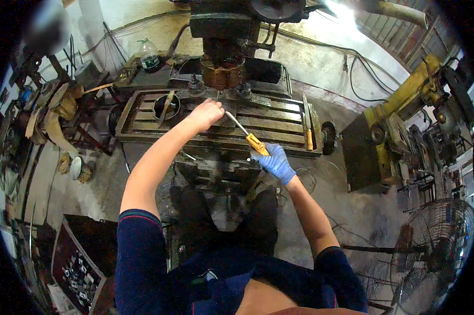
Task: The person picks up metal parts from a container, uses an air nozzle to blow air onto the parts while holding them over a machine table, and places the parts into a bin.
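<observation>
My right hand [274, 161], in a blue glove, is wrapped around the yellow handle of a tool with a long metal shaft [238, 124]. That shaft slants up and left, and its far end reaches my left hand. I cannot make out the tool's exact kind. Bare and closed, my left hand [207, 113] is over the slotted machine table [268, 122], just below the milling machine's spindle head [223, 73]. What its fingers grip, if anything, is hidden. Metal clamping parts [255, 98] sit on the table beside it.
A round pot [173, 111] with a brush [166, 106] stands on the table's left part. A yellow-handled tool [308, 137] lies along its right end. Behind is a large plastic bottle [149, 56]. A yellow machine [373, 152] and a fan [431, 252] stand to the right.
</observation>
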`<action>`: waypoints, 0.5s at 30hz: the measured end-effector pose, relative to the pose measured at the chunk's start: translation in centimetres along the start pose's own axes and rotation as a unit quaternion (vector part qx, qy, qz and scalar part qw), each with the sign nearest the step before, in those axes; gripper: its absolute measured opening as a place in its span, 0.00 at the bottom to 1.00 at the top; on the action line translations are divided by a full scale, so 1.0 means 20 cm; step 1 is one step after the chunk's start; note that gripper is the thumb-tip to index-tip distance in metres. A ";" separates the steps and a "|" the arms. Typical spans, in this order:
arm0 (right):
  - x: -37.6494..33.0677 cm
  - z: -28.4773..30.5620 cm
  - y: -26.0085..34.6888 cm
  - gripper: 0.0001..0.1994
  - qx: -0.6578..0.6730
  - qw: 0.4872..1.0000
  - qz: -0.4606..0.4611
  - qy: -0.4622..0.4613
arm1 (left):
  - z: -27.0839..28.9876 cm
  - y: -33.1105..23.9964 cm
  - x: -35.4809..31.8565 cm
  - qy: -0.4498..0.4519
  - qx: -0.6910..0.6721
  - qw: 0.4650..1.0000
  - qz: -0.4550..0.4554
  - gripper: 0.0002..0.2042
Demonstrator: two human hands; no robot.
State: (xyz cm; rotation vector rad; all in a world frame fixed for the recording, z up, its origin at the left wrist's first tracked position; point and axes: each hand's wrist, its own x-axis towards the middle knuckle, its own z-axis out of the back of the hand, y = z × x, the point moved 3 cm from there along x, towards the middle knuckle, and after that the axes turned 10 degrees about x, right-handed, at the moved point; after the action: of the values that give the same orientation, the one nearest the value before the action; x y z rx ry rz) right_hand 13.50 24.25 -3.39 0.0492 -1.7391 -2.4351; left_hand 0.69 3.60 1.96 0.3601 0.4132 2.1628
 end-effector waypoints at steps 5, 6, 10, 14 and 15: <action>0.06 -0.02 -0.09 0.17 0.019 0.999 -0.027 -0.017 | -0.14 -0.04 0.08 0.000 0.056 0.995 -0.076 0.09; 0.07 -0.02 -0.15 0.17 0.010 0.999 -0.037 -0.028 | -0.09 -0.06 0.10 0.015 0.046 0.995 -0.089 0.08; 0.05 -0.10 -0.39 0.15 0.057 0.990 -0.060 -0.111 | -0.07 -0.04 0.04 -0.048 0.013 0.996 -0.071 0.07; -0.01 -0.10 -0.46 0.19 0.047 0.976 -0.128 -0.170 | -0.04 0.01 -0.01 -0.143 -0.076 0.987 0.013 0.09; -0.02 -0.10 -0.49 0.19 0.019 0.976 -0.089 -0.198 | -0.03 0.03 -0.02 -0.168 -0.093 0.979 0.066 0.10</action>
State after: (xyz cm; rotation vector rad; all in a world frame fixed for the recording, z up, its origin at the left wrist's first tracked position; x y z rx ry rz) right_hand 13.06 25.45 -13.32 -0.3090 -2.0172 -2.6839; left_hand 0.24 2.84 1.57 0.6492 -0.0039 2.1925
